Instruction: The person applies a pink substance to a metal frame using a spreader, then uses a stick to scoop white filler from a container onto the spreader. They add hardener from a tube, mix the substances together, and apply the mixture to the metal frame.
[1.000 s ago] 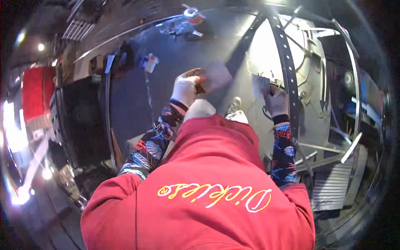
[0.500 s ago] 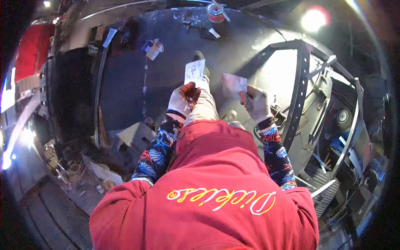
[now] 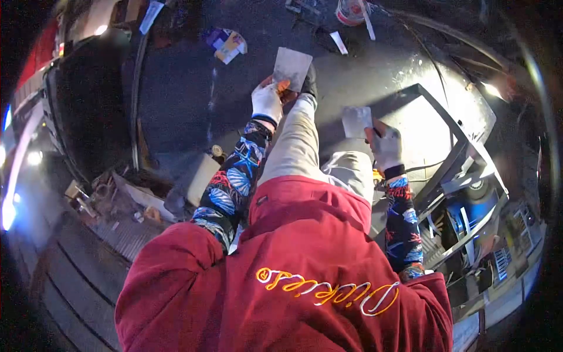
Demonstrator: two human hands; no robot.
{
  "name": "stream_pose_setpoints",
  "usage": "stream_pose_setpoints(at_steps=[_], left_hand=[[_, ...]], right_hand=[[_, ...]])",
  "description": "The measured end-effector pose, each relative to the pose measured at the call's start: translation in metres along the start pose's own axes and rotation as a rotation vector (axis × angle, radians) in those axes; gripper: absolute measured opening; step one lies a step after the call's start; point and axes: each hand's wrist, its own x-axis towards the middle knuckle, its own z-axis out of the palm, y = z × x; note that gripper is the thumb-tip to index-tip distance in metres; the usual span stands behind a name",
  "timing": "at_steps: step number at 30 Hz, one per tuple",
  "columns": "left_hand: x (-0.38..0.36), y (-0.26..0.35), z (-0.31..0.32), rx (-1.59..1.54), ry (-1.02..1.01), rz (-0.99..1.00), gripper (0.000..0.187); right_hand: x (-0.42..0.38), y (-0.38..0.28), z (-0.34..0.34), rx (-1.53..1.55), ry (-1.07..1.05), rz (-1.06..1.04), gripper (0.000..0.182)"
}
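Note:
My left hand (image 3: 268,101), in a pale glove with bare fingertips, pinches the lower edge of a thin, squarish grey filler spreader (image 3: 292,63). Its flat face is turned up, just beside a dark shoe. My right hand (image 3: 387,145), gloved alike, grips a second flat grey spreader (image 3: 355,122) by its right edge. This one points left, over the dark surface in front of my knee. The two spreaders are apart from each other. Parts of the fingers behind each plate are hidden.
A tin (image 3: 350,12) with a stick across it and a white tube (image 3: 338,43) lie ahead. Printed packaging (image 3: 229,45) is to the left. A dark metal frame (image 3: 454,126) stands at my right, near a bright lamp patch. Scrap (image 3: 141,196) lies at lower left.
Both hands have shifted right in view, the left also upward. The plates are turned at new angles. My knees show more bent, and the whole view has tilted.

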Motion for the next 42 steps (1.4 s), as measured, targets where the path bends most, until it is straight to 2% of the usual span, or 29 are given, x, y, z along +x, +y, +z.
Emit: stream_pose_setpoints(at_steps=[1,2,4,5,6,8,10,11,12,14,15,16,18,21,22,23,24,25,27,28,30,31,32,34,35,36,38,40,42], left_hand=[[0.003,0.007,0.002,0.067,-0.017,-0.002,0.022],[0.009,0.013,0.004,0.077,-0.02,-0.012,0.022],[0.019,0.026,0.017,0.056,0.029,-0.023,0.022],[0.024,0.032,0.015,0.196,0.091,-0.082,0.024],[0.037,0.029,0.013,0.082,0.111,-0.064,0.018],[0.045,0.034,0.015,0.202,0.136,-0.048,0.028],[0.05,0.035,0.021,0.085,0.2,-0.019,0.029],[0.056,0.037,0.026,0.071,0.203,-0.022,0.03],[0.064,0.04,0.028,0.054,0.197,-0.016,0.031],[0.086,0.042,0.033,-0.049,0.213,0.02,0.028],[0.082,0.045,0.047,-0.114,0.261,0.032,0.025],[0.083,0.049,0.062,-0.18,0.302,0.048,0.022],[0.107,0.012,0.029,-0.222,0.272,0.008,0.022],[0.125,-0.01,0.009,-0.276,0.254,-0.081,0.022],[0.13,-0.004,0.02,-0.324,0.254,-0.128,0.022],[0.132,-0.003,0.032,-0.33,0.427,-0.081,0.021],[0.147,-0.001,0.036,-0.236,0.472,-0.122,0.02],[0.131,-0.006,0.042,-0.221,0.474,-0.135,0.021],[0.15,0.004,0.055,-0.103,0.451,-0.156,0.021],[0.157,0.0,0.054,-0.097,0.456,-0.157,0.021],[0.17,-0.008,0.05,-0.14,0.327,-0.153,0.026],[0.171,-0.003,0.054,-0.207,0.312,-0.189,0.028],[0.175,-0.005,0.065,-0.237,0.359,-0.226,0.029],[0.175,0.001,0.071,-0.179,0.342,-0.188,0.03],[0.178,0.007,0.075,-0.177,0.345,-0.195,0.03],[0.179,0.012,0.079,-0.165,0.313,-0.194,0.031],[0.183,0.011,0.07,-0.156,0.284,-0.2,0.032],[0.186,0.007,0.052,-0.325,0.287,-0.309,0.032],[0.19,0.011,0.052,-0.31,0.317,-0.346,0.03]], right_hand=[[0.014,-0.015,-0.001,-0.06,0.058,-0.103,0.029],[0.025,-0.028,-0.009,0.03,-0.099,0.156,0.029],[0.056,-0.033,-0.008,-0.047,0.064,-0.042,0.023],[0.074,-0.027,0.001,0.026,0.021,0.055,0.027],[0.091,-0.036,-0.004,-0.255,0.059,-0.086,0.034],[0.129,-0.001,0.018,-0.231,0.005,-0.037,0.041],[0.165,-0.01,0.018,-0.284,-0.141,0.011,0.034],[0.194,0.011,0.028,-0.283,-0.209,0.02,0.037],[0.22,0.01,0.033,-0.376,-0.391,0.051,0.04],[0.26,0.035,0.065,-0.52,-0.183,-0.02,0.04],[0.278,0.015,0.056,-0.385,-0.349,0.141,0.037],[0.296,0.029,0.073,-0.381,-0.347,0.074,0.042],[0.313,0.042,0.095,-0.446,-0.4,0.149,0.057],[0.346,0.028,0.113,-0.413,-0.492,0.152,0.06],[0.353,0.034,0.131,-0.453,-0.346,0.071,0.053],[0.364,0.04,0.146,-0.484,-0.301,0.038,0.049],[0.38,0.051,0.164,-0.512,-0.264,-0.001,0.046],[0.371,0.064,0.171,-0.514,-0.177,-0.1,0.043],[0.398,0.095,0.206,-0.53,0.041,-0.239,0.038],[0.4,0.111,0.219,-0.525,0.037,-0.234,0.038],[0.4,0.144,0.241,-0.582,0.201,-0.353,0.036],[0.392,0.152,0.253,-0.4,0.158,-0.115,0.036],[0.38,0.166,0.258,-0.285,0.179,-0.099,0.037],[0.358,0.159,0.261,-0.228,0.11,0.07,0.022],[0.357,0.187,0.275,-0.399,0.091,-0.073,0.02],[0.358,0.187,0.278,-0.401,0.087,-0.066,0.02],[0.356,0.186,0.279,-0.409,0.016,0.122,0.021],[0.352,0.206,0.287,-0.375,-0.013,0.137,0.026],[0.354,0.205,0.292,-0.39,-0.003,-0.038,0.029]])
